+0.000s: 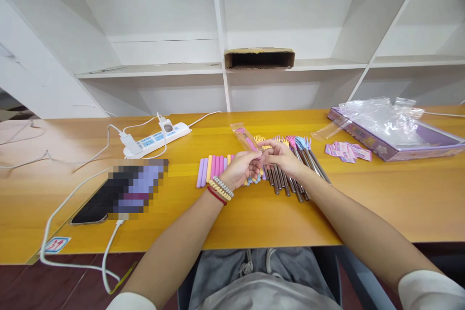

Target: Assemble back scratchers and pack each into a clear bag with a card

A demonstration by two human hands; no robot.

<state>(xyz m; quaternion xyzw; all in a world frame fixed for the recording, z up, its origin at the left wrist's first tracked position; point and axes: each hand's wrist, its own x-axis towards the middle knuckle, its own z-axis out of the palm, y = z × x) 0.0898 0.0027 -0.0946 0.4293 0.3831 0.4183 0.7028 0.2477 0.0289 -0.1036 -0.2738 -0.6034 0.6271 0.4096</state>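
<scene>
Both hands meet over the table, pinching the near end of a clear plastic bag (238,131). Inside it lies a back scratcher (250,142) with a pink hand-shaped head and a pink handle. My left hand (240,168) has its fingers closed on the bag's end. My right hand (282,157) pinches the same end from the other side. Below and left of them sits a row of pastel handles (212,169) in purple, pink and orange. Under and beside my right hand are several metal-rod back scratchers (315,162) with yellow, pink and blue heads, partly hidden.
A purple box (390,154) with clear plastic bags (392,121) stands at the right. Small pink cards (348,151) lie beside it. A power strip (156,141) with white cables and a phone (105,198) are at left. A cardboard box (259,59) sits on the shelf.
</scene>
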